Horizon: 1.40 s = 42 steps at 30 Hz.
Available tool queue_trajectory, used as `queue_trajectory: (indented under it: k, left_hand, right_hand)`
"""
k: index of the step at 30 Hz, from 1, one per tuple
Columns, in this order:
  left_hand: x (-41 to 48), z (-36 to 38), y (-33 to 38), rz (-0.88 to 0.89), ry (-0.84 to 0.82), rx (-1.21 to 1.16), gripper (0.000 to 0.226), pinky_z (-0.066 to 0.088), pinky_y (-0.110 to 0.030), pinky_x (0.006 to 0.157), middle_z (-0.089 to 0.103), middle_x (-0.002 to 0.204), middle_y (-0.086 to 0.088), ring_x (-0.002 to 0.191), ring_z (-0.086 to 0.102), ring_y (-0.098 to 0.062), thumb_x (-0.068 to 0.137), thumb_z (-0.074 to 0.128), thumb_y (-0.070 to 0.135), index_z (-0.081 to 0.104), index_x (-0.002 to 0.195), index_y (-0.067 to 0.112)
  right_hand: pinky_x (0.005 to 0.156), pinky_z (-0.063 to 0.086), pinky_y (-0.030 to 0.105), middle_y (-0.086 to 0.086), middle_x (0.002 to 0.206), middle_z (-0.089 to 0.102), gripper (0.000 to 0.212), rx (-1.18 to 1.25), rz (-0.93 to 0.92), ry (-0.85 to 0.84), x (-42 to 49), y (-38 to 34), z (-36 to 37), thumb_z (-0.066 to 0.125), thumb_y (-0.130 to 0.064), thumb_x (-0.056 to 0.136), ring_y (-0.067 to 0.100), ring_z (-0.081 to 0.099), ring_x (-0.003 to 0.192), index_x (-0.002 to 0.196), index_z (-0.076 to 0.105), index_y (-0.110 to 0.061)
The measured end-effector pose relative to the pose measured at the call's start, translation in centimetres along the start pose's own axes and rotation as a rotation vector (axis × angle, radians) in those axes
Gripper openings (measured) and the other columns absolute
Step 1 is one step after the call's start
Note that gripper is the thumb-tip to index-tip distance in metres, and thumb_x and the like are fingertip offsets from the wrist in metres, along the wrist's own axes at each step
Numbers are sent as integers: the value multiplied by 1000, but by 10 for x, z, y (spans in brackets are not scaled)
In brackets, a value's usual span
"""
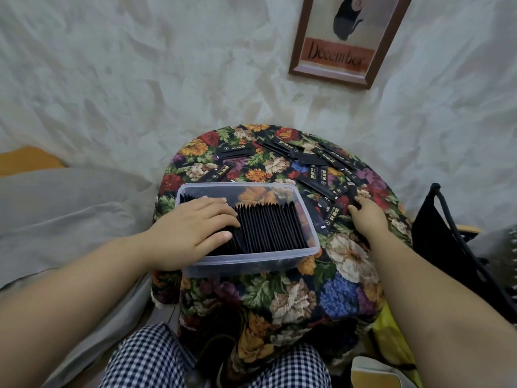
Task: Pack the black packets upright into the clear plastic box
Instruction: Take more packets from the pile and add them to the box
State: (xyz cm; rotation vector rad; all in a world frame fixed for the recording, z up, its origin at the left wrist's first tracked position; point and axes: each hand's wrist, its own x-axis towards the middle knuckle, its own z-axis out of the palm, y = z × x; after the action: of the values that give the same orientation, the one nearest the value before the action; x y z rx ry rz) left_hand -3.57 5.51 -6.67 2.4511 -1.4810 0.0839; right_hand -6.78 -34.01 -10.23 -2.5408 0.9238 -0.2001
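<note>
Reading "December" on the framed print (347,37) upper right, I found packet lettering illegible. Centre frame, left hand (190,228) lay spread over upright black packets (274,228) in the clear plastic box (251,257); right hand (366,217), beside it, pinched a loose packet (352,191).

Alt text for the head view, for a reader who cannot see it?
A person's left hand lies flat on a row of upright black packets in a clear plastic box, while the right hand reaches to loose packets scattered on the floral tablecloth beside it.
</note>
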Motion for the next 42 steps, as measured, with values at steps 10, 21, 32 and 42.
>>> queue_trajectory:
  k: [10,21,32,42]
  left_hand:
    - [0,3,0,18,63,-12,62,16,-30,112,52,134,7,133,33,-11,97,12,57,57,124,25]
    - [-1,2,1,24,88,4,58,17,-29,111,54,132,6,132,34,-12,99,14,54,58,122,25]
    - [-1,1,3,-5,53,-19,65,20,-34,115,51,135,8,136,33,-13,95,9,59,57,125,26]
    - [-2,2,2,1,72,-15,60,17,-30,113,54,133,7,134,37,-16,97,13,56,58,123,25]
  right_hand:
    - [72,43,34,20,115,63,36,73,108,-60,24,-4,-24,66,-12,88,30,57,86,123,60,-3]
    - [73,42,34,16,113,58,42,52,-179,-143,23,-57,-3,57,-28,94,31,56,93,127,46,-4]
    - [69,42,35,20,100,61,46,-36,-51,-85,32,-58,-14,64,-37,86,32,55,86,112,57,0]
    - [48,23,33,5,58,28,57,1,174,-160,30,-49,-15,70,-48,80,20,31,51,60,25,-19]
